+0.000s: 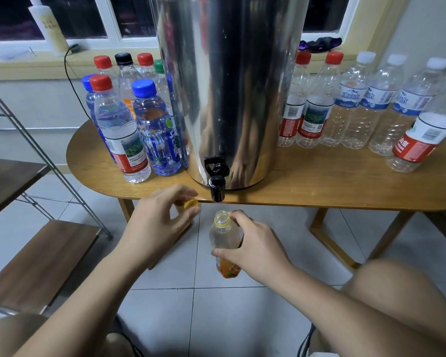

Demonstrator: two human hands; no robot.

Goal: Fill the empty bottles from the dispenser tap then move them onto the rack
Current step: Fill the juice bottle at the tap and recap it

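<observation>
Step in hand: lining up for the fill. Right hand (252, 243) gripped the open bottle (223, 235) around its body, fingers (238, 215) curled round it just below the neck. The bottle was upright, held in the air in front of the table (319, 181) edge, with its mouth just below the tap (216, 176) spout and slightly to one side, not touching. It looked empty, and no water was running. Left hand (155, 225) pinched the yellow cap (191, 203) between thumb and fingertips, close to the table edge and left of the tap.

The dispenser (229, 86) stood on the table. Capped bottles holding water (129, 124) stood to its left, empty-looking capped bottles (358, 104) to its right. The rack (36, 253) was at far left, and no bottles showed on the shelves in view.

Likely next move: centre the mouth right under the spout and work the tap lever. Both hands were occupied, so the cap would probably need parking on the table or tucking into the palm first. The mouth is narrow, so a misaligned bottle could spill onto the floor. Capping and moving it to the rack come later.
</observation>
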